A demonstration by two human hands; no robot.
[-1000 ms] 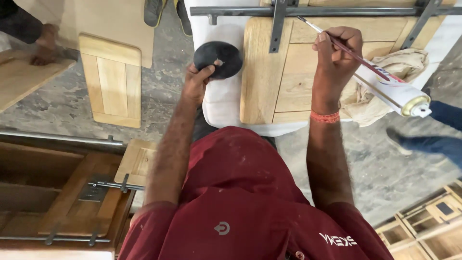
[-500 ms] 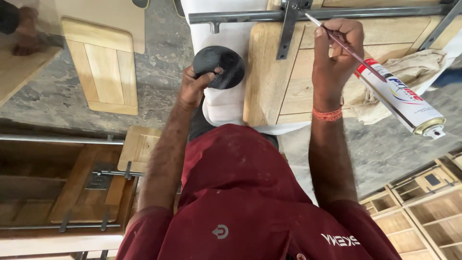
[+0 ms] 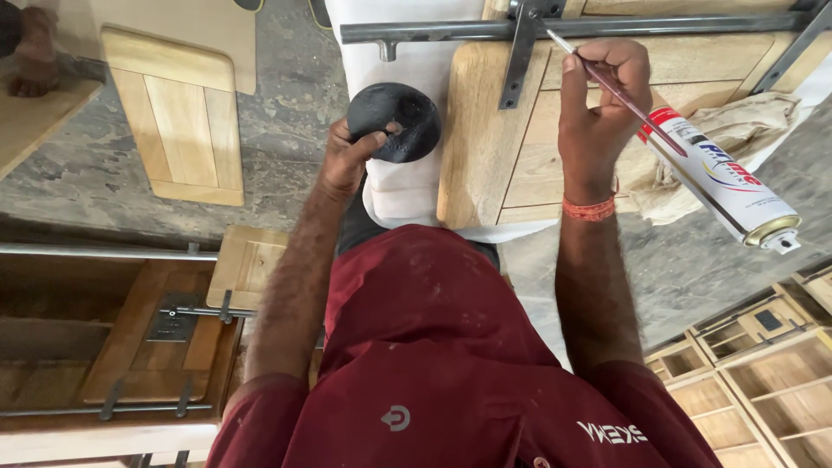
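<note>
My left hand (image 3: 351, 156) grips a round black dish-like disc (image 3: 394, 121), holding it over a white cloth-covered surface (image 3: 407, 186). A thin brush (image 3: 607, 87) with a dark red handle is pinched in my right hand (image 3: 602, 95), its tip pointing up-left toward a grey metal clamp bar (image 3: 520, 48). The clamp lies across a pale wooden panel door (image 3: 485, 139) beneath both hands. A white spray can (image 3: 719, 182) with red and blue print lies on a crumpled beige rag (image 3: 745, 130) just right of my right hand.
A small wooden panel door (image 3: 178, 113) lies on the grey stone floor at upper left, near another person's foot (image 3: 35, 61). A dark wood frame held by metal clamps (image 3: 130, 338) sits at lower left. Wooden compartment units (image 3: 763, 373) fill the lower right.
The view has shifted, so everything sits slightly lower and closer in the frame. My left hand has kept the black disc, and the brush has stayed near the clamp bar.
</note>
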